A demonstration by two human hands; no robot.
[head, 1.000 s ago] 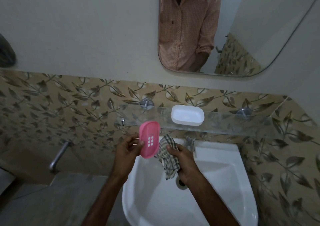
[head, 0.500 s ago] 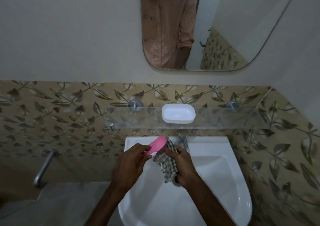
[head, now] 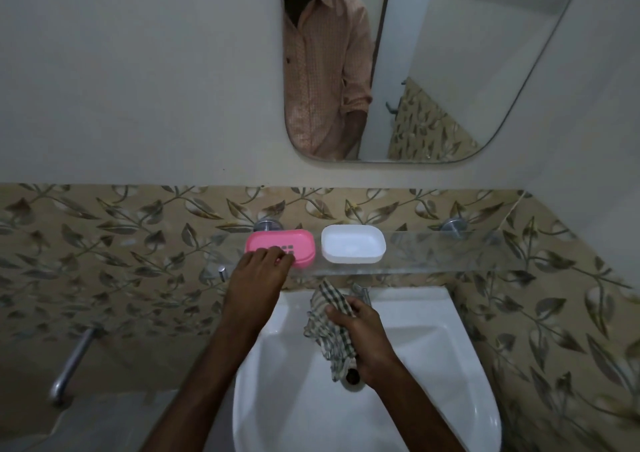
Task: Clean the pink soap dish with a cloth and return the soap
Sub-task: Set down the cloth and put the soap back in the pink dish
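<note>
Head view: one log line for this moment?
pink soap dish on glass shelf | left hand on dish | right hand holds checked cloth | soap not visible

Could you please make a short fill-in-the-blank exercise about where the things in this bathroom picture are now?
1. The pink soap dish stands on the glass ____.
2. The white dish beside it looks ____.
3. The checked cloth is in the ____ hand.
4. The left hand touches the ____ dish.

Missing words: shelf; empty; right; pink
</note>
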